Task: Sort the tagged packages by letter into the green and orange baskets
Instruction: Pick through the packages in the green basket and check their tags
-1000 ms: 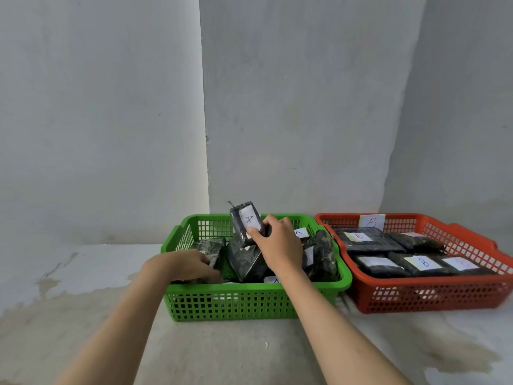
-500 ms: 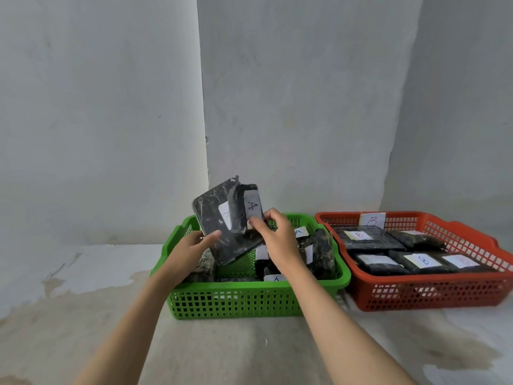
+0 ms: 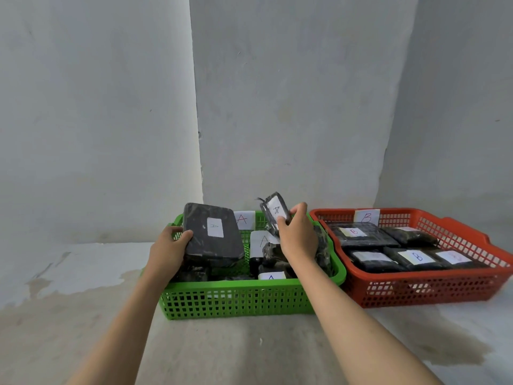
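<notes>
A green basket (image 3: 238, 300) sits in front of me, tagged A (image 3: 244, 219) on its back wall, with several black packages marked A inside. My left hand (image 3: 169, 250) grips a large flat black package (image 3: 212, 234) tagged A, held over the basket's left part. My right hand (image 3: 298, 234) pinches a small black package (image 3: 274, 213) tagged A, raised above the basket's middle. To the right stands the orange basket (image 3: 424, 289), tagged B (image 3: 367, 217), holding several black packages marked B.
Both baskets rest on a stained concrete floor (image 3: 249, 351) close to a grey wall (image 3: 277, 107). A damp patch (image 3: 455, 348) darkens the floor at the front right. Open floor lies to the left of the green basket.
The large flat package has come down and to the left in my left hand, its tag now facing me. My right hand has carried the small package to the right, apart from it.
</notes>
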